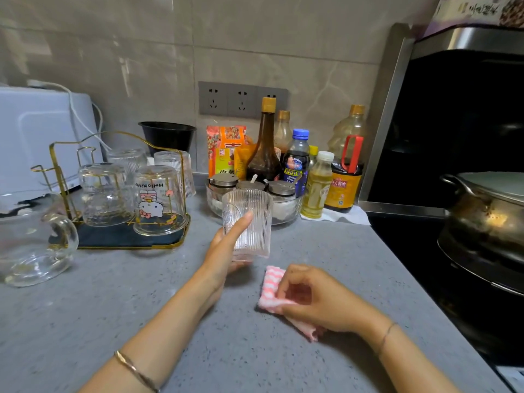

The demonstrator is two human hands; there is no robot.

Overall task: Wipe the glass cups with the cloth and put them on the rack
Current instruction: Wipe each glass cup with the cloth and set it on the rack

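My left hand (224,251) grips a ribbed glass cup (249,225), upright, just above the grey counter at the middle. My right hand (314,299) rests on the counter to the right, fingers closed on a folded pink-and-white cloth (270,290). The gold wire rack (65,154) with a dark tray stands at the left. On it several cups sit upside down: a cartoon-printed cup (158,199) in front, a textured cup (103,194) beside it, and two ribbed cups (175,163) behind.
A glass pitcher (31,239) lies at the far left edge. Behind the held cup are a bowl of condiment jars (255,191) and sauce and oil bottles (346,163). A pot (487,211) sits on the black stove at right. A white appliance (37,137) stands behind the rack.
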